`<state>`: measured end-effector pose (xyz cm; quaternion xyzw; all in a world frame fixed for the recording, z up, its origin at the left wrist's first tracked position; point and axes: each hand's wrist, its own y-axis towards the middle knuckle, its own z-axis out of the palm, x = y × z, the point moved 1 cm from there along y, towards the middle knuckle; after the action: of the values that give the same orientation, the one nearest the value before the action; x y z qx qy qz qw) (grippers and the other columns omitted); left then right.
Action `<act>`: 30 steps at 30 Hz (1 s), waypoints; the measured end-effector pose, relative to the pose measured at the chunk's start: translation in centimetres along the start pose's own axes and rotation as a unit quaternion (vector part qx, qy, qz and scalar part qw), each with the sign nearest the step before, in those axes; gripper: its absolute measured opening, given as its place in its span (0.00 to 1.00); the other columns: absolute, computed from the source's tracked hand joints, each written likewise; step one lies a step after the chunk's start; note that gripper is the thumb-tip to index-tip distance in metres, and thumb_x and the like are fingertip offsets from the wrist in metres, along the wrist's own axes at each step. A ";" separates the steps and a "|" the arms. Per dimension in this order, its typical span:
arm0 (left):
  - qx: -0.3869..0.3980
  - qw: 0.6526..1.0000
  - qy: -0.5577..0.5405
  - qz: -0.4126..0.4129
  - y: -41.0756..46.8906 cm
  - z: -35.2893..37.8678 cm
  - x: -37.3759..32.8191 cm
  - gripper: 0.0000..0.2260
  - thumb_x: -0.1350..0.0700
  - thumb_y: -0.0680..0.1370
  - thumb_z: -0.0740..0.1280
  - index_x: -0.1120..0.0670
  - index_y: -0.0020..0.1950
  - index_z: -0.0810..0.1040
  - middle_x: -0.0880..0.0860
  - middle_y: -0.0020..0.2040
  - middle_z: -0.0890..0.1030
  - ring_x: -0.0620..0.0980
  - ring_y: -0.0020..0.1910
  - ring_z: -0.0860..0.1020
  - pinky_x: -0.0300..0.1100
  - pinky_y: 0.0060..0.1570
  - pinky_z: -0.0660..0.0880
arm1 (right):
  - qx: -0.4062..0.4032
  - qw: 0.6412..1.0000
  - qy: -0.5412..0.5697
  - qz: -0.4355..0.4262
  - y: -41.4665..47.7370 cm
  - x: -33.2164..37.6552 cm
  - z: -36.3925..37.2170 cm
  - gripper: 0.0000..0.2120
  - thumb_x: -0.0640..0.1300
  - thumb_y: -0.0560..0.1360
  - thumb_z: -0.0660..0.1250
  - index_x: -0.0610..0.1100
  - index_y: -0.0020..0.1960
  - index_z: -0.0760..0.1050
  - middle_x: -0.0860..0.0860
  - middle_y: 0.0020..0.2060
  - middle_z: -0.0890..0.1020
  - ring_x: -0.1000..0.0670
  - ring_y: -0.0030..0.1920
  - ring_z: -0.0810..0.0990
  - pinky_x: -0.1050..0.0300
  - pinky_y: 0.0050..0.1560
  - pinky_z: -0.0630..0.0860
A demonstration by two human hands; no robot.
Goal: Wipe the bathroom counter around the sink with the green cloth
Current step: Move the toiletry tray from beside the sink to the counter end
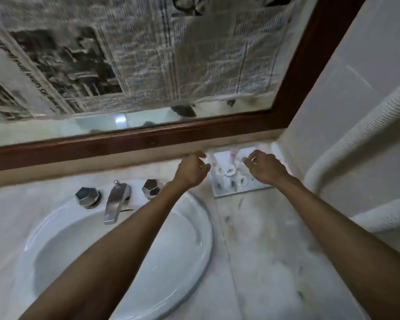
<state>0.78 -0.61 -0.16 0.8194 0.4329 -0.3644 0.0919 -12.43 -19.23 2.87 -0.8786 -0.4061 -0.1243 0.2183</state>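
Observation:
The marble counter [263,250] runs around a white oval sink [189,262]. No green cloth is in view. A white tray [240,191] with small white bottles and round caps sits in the counter's back right corner. My left hand [192,169] curls its fingers on the tray's left edge. On the tray's right side, my right hand [266,167] is curled over the edge, a ring on one finger. Both forearms reach across the sink and counter.
A chrome faucet [116,202] stands behind the sink between two faceted chrome knobs [87,196] [151,188]. A wood-framed mirror [148,139] covered with newspaper rises behind the counter. A white towel [356,158] hangs on the right wall.

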 end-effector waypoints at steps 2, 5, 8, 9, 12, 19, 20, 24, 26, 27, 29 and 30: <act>0.005 0.999 -0.022 -0.048 1.4 2.3 1.0 0.22 0.51 0.79 0.69 0.61 0.70 0.73 0.58 0.58 0.84 0.58 0.63 0.78 0.48 0.62 0.73 | 0.001 1.000 -0.014 0.007 0.5 -1.4 1.4 0.23 0.59 0.81 0.56 0.45 0.68 0.70 0.44 0.65 0.76 0.40 0.65 0.74 0.48 0.59 0.70; 0.013 0.993 -0.044 -0.112 2.7 6.3 2.2 0.29 0.48 0.80 0.68 0.63 0.74 0.66 0.62 0.65 0.79 0.62 0.67 0.74 0.50 0.63 0.71 | 0.010 1.000 -0.014 0.026 1.1 -4.8 4.2 0.23 0.58 0.80 0.58 0.45 0.69 0.69 0.43 0.66 0.75 0.40 0.65 0.74 0.47 0.61 0.71; -0.010 0.991 -0.056 -0.122 3.9 8.6 2.0 0.27 0.48 0.79 0.69 0.63 0.70 0.68 0.63 0.64 0.77 0.63 0.66 0.73 0.51 0.61 0.70 | -0.017 0.999 -0.014 0.039 1.8 -6.9 5.2 0.23 0.55 0.80 0.61 0.43 0.69 0.70 0.42 0.65 0.74 0.38 0.65 0.73 0.44 0.62 0.72; -0.020 0.990 -0.061 -0.128 4.2 9.2 2.0 0.25 0.49 0.79 0.70 0.62 0.69 0.68 0.63 0.64 0.76 0.63 0.65 0.73 0.50 0.59 0.70 | -0.027 0.999 -0.014 0.043 2.1 -7.4 5.4 0.23 0.54 0.80 0.61 0.43 0.70 0.69 0.42 0.66 0.73 0.38 0.66 0.72 0.43 0.63 0.71; -0.045 0.987 -0.070 -0.135 4.6 9.8 2.5 0.24 0.51 0.76 0.73 0.61 0.66 0.70 0.61 0.61 0.78 0.62 0.61 0.75 0.47 0.51 0.69 | -0.065 0.997 -0.026 0.037 3.2 -8.3 5.2 0.23 0.53 0.80 0.61 0.42 0.71 0.68 0.42 0.68 0.71 0.38 0.68 0.69 0.41 0.64 0.68; -0.052 0.983 -0.074 -0.158 4.2 9.3 4.4 0.26 0.52 0.73 0.77 0.60 0.65 0.71 0.60 0.56 0.81 0.63 0.58 0.78 0.45 0.48 0.70 | -0.073 0.994 -0.021 0.074 6.3 -9.5 4.5 0.30 0.52 0.79 0.63 0.38 0.74 0.61 0.38 0.71 0.65 0.36 0.71 0.63 0.40 0.66 0.66; -0.052 0.982 -0.071 -0.166 4.0 9.0 4.7 0.28 0.53 0.73 0.77 0.60 0.68 0.70 0.61 0.57 0.81 0.63 0.59 0.78 0.47 0.49 0.71 | -0.063 0.995 -0.017 0.077 6.6 -9.5 4.4 0.31 0.53 0.79 0.64 0.37 0.74 0.60 0.37 0.71 0.66 0.36 0.71 0.64 0.41 0.66 0.66; -0.054 0.979 -0.060 -0.187 3.1 7.8 5.8 0.35 0.53 0.72 0.77 0.58 0.74 0.66 0.61 0.62 0.80 0.64 0.63 0.75 0.52 0.57 0.72 | 0.011 0.997 0.019 0.078 7.3 -10.2 5.0 0.44 0.61 0.75 0.67 0.37 0.78 0.51 0.37 0.75 0.62 0.36 0.74 0.62 0.42 0.71 0.63; -0.053 0.979 -0.059 -0.189 3.0 7.4 5.9 0.35 0.51 0.72 0.77 0.56 0.74 0.66 0.60 0.60 0.81 0.63 0.63 0.77 0.51 0.57 0.73 | 0.020 0.995 0.046 0.082 7.5 -10.1 5.1 0.49 0.65 0.73 0.67 0.38 0.79 0.49 0.37 0.75 0.62 0.37 0.74 0.62 0.43 0.71 0.63; -0.049 0.978 -0.059 -0.193 3.0 7.2 5.7 0.36 0.51 0.72 0.77 0.56 0.76 0.65 0.59 0.60 0.82 0.62 0.64 0.76 0.51 0.58 0.73 | 0.020 0.994 0.061 0.090 7.5 -10.0 5.1 0.49 0.66 0.72 0.67 0.39 0.79 0.49 0.37 0.74 0.63 0.36 0.73 0.63 0.44 0.70 0.63; -0.048 0.977 -0.063 -0.200 2.8 6.9 5.1 0.38 0.50 0.73 0.77 0.56 0.78 0.63 0.59 0.61 0.82 0.61 0.65 0.76 0.50 0.59 0.72 | 0.018 0.991 0.087 0.104 7.3 -9.7 4.9 0.50 0.67 0.71 0.67 0.41 0.80 0.48 0.35 0.72 0.64 0.35 0.72 0.65 0.45 0.69 0.64; -0.052 0.976 -0.070 -0.198 2.6 6.8 4.9 0.37 0.50 0.73 0.77 0.55 0.77 0.64 0.59 0.60 0.82 0.61 0.64 0.77 0.50 0.58 0.73 | 0.010 0.990 0.096 0.107 7.0 -9.6 4.8 0.50 0.67 0.71 0.68 0.42 0.79 0.49 0.34 0.71 0.64 0.35 0.71 0.65 0.45 0.69 0.64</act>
<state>0.98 -2.21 -8.78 0.6842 0.5971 -0.4087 0.0908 -12.98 -27.29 -7.11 -0.8991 -0.2878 -0.1797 0.2766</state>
